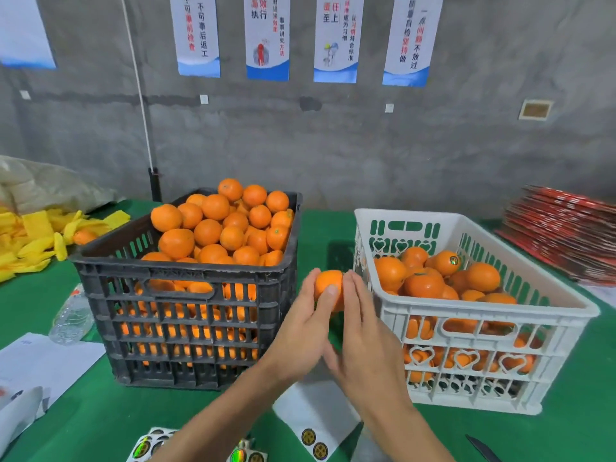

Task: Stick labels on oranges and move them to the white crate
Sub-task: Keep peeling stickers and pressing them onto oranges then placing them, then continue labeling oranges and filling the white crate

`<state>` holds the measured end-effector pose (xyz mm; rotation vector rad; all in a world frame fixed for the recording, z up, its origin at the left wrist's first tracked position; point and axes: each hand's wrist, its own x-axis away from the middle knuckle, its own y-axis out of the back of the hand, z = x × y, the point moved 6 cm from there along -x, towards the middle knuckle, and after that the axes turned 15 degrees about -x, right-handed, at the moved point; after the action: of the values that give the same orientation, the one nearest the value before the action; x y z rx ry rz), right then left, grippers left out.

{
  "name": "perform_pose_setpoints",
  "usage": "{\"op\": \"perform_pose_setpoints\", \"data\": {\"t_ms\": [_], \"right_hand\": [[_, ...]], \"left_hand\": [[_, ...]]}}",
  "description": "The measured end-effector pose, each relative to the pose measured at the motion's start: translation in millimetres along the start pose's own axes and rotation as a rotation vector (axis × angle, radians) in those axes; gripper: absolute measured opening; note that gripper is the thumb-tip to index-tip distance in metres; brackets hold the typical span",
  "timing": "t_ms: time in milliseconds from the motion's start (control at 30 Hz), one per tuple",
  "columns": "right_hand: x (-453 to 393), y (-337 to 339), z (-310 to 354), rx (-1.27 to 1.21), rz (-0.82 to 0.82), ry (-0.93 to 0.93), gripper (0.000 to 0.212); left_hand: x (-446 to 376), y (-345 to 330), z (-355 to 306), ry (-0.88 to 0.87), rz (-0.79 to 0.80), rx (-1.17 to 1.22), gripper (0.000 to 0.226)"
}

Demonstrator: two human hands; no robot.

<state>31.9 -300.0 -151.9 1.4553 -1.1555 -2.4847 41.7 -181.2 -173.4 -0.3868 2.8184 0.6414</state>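
An orange [328, 284] is held up in the gap between the two crates. My left hand [308, 326] grips it from the left, thumb across its front. My right hand [363, 335] lies against its right side with straight fingers. The black crate [186, 295] on the left is heaped with unlabelled oranges [220, 225]. The white crate [473, 315] on the right is partly filled with oranges [433, 278], one showing a round sticker [453, 260]. Sheets of round labels [315, 441] lie on the green table near my forearms.
Yellow foam nets [33, 241] and a clear plastic bag lie at the far left. White papers [43, 361] sit at the left front edge. A stack of red flat cartons [563, 231] stands at the right rear. A dark blade tip [481, 448] lies at the lower right.
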Motion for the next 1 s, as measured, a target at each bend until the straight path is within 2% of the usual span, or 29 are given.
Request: {"op": "perform_pose_setpoints", "data": {"t_ms": [133, 267, 333, 367, 433, 500, 600, 700, 800, 867, 933, 1000], "right_hand": [[-47.9, 33.9, -10.8, -0.126, -0.125, -0.072, 0.063], [-72.0, 42.7, -39.7, -0.161, -0.102, -0.183, 0.05], [-75.0, 49.8, -56.5, -0.169, -0.186, -0.252, 0.041], [-75.3, 53.0, -66.4, -0.188, -0.219, -0.307, 0.035], [-76.2, 58.2, -85.2, -0.297, -0.254, -0.423, 0.033], [-78.7, 55.7, -93.7, -0.222, -0.186, -0.458, 0.045], [-83.2, 39.3, -74.6, -0.082, -0.087, -0.267, 0.051], [-94.6, 17.0, -31.4, -0.142, -0.063, -0.059, 0.047], [-116.4, -15.2, 16.6, -0.317, 0.019, 0.072, 0.048], [-134.9, -41.5, 41.7, -0.448, 0.147, 0.07, 0.052], [-153.3, -65.6, 62.8, -0.462, 0.259, 0.061, 0.056], [-169.2, -89.2, 81.5, -0.46, 0.363, 0.06, 0.059]], "left_hand": [[-43.4, 23.1, -47.3, -0.084, 0.028, -0.075, 0.065], [-87.4, 15.6, -71.6, -0.02, 0.225, 0.043, 0.046], [-97.8, 1.2, -76.1, -0.003, 0.317, 0.015, 0.036], [-99.0, -3.1, -79.5, -0.023, 0.333, -0.045, 0.039], [-97.7, -2.1, -86.0, -0.109, 0.285, -0.222, 0.046], [-93.5, 13.2, -91.3, -0.201, 0.182, -0.374, 0.039], [-91.4, 47.1, -91.4, -0.259, 0.044, -0.521, 0.029], [-91.1, 88.9, -82.2, -0.253, -0.092, -0.737, 0.027], [-90.5, 138.8, -53.4, -0.086, -0.095, -0.934, 0.037], [-89.1, 178.2, -21.2, 0.144, -0.013, -1.097, 0.054], [-83.3, 222.2, 12.5, 0.413, 0.073, -1.266, 0.07], [-78.0, 260.3, 36.9, 0.575, 0.135, -1.34, 0.08]]}}
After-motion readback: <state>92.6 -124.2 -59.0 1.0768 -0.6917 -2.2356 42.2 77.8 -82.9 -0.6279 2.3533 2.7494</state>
